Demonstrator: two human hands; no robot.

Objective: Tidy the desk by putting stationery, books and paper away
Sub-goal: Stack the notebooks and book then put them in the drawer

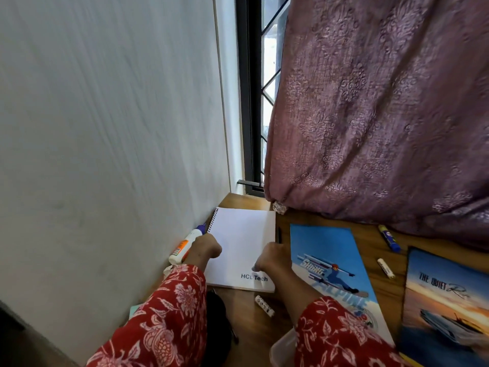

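1. Reading the print first: the white spiral notebook (243,247) carries "HCL Tech" in black near its front edge, and it lies flat on the wooden worktop (370,250) close to the wall (105,128).
2. Right of it, the blue skiing book (330,274) shows a skier and big letters that look like "ALPINE"; the smaller wording is too blurred to read.
3. Further right, the sunset book (444,305) reads "THE QUIET" and then a script word I cannot make out, over a boat.
4. Containers now: a clear plastic box (283,348) peeks in at the bottom edge under the right sleeve, and its contents are hidden.
5. Loose bits: a white glue bottle (185,245) with an orange label lies along the wall, a blue-and-yellow glue stick (389,238) sits near the curtain (370,115), a small white stick (386,268) lies between the two books, and another white stick (264,305) rests just in front of the notebook.
6. Hands: the left hand (206,250) has its fingers curled on the notebook's spiral side, though a firm grip is hard to confirm from behind.
7. The right hand (272,258) is curled at the notebook's right edge, thumb down beside the printed logo, seemingly pinching that edge.
8. Both forearms reach forward in red floral sleeves.
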